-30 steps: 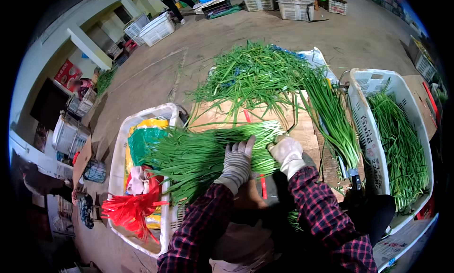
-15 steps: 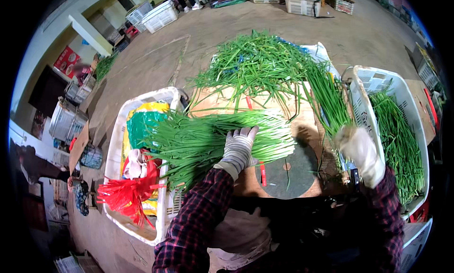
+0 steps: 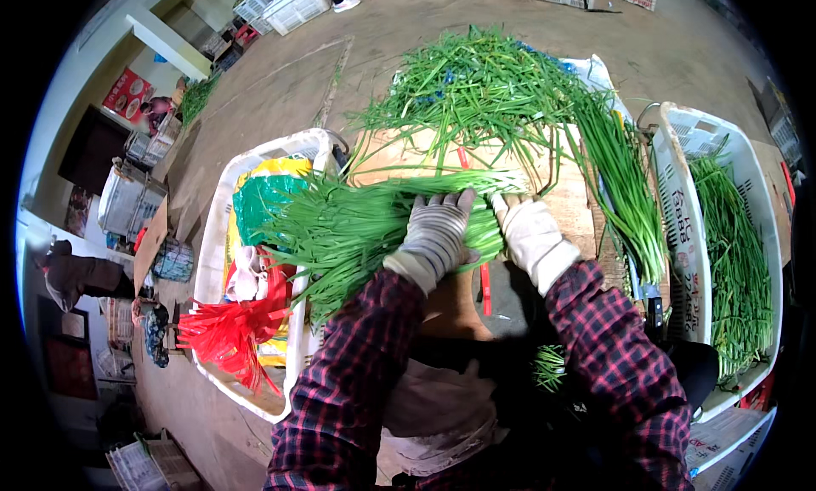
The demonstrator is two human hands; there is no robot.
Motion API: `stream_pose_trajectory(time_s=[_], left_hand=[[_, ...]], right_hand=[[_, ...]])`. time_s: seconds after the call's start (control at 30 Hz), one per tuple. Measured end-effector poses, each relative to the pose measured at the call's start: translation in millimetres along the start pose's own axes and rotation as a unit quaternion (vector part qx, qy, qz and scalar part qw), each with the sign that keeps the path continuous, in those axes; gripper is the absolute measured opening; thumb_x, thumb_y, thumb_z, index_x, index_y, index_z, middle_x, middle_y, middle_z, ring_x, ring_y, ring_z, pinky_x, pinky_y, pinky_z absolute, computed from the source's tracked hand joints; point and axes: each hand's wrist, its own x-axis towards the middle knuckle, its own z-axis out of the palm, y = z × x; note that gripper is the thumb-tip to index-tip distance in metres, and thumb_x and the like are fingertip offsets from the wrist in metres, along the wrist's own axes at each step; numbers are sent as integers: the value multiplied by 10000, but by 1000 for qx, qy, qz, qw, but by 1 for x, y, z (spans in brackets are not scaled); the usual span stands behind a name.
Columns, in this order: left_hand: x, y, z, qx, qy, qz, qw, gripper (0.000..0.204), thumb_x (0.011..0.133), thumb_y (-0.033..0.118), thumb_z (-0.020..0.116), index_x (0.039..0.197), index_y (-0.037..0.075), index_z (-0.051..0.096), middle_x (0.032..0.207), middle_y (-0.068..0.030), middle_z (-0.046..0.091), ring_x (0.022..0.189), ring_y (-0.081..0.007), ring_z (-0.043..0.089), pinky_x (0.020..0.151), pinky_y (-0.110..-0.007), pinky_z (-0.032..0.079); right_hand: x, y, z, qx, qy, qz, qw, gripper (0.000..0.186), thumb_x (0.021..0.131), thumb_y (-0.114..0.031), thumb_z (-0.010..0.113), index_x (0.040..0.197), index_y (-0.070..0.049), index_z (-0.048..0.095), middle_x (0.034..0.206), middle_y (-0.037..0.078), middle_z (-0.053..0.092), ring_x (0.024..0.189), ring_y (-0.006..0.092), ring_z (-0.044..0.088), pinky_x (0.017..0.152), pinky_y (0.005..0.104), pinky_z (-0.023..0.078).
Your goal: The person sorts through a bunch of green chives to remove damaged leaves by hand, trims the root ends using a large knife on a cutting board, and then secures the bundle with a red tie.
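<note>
A thick bundle of garlic chives (image 3: 348, 219) lies sideways across the wooden board (image 3: 387, 151), leafy tips to the left and pale stalks to the right. My left hand (image 3: 433, 236), in a striped glove, is wrapped over the stalks and grips them from above. At the pale right end is my right hand (image 3: 534, 236), in a whitish glove, fingers stretched out against the stalk ends. Beneath the right end shows a dark round pad (image 3: 506, 300), partly covered, with a red strip (image 3: 485, 289) beside it. A small clump of stalk pieces (image 3: 549, 368) lies below the board's near edge.
Loose chives (image 3: 476, 87) are heaped at the far side, with straighter ones (image 3: 625, 185) along the right. A left crate (image 3: 208, 261) holds bags and red strips (image 3: 234, 338); a right crate (image 3: 684, 227) holds chives. A dark handle (image 3: 654, 312) stands near it. People and crates are farther off.
My right hand has moved left from near the right crate to the stalk ends. My left hand stays on the bundle. The clump below the board's edge has come into view.
</note>
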Motion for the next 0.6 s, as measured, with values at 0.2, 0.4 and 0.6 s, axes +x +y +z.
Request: stream_pose_trajectory(time_s=[0.2, 0.4, 0.6], left_hand=[[-1, 25, 66, 143, 238, 18, 960, 978, 703, 441, 722, 1490, 91, 260, 1519, -103, 293, 1434, -321, 247, 1149, -592, 150], [23, -6, 63, 68, 146, -2, 987, 1040, 679, 382, 771, 1500, 83, 209, 1469, -127, 353, 1367, -309, 363, 1126, -569, 250], [13, 3, 40, 29, 104, 45, 993, 1163, 585, 432, 837, 1497, 86, 202, 1408, -131, 415, 1310, -304, 420, 1110, -558, 289]], right_hand=[[24, 18, -14, 34, -94, -52, 994, 671, 625, -290, 817, 1197, -48, 562, 1133, 178, 603, 1029, 348, 613, 847, 430, 511], [-25, -17, -40, 36, 141, -57, 988, 734, 645, -191, 765, 1327, -76, 518, 1246, 159, 523, 1188, 362, 480, 918, 469, 468], [-83, -52, -9, 203, -55, 6, 978, 97, 776, -206, 637, 860, -191, 683, 763, -14, 582, 759, 200, 615, 616, 393, 480]])
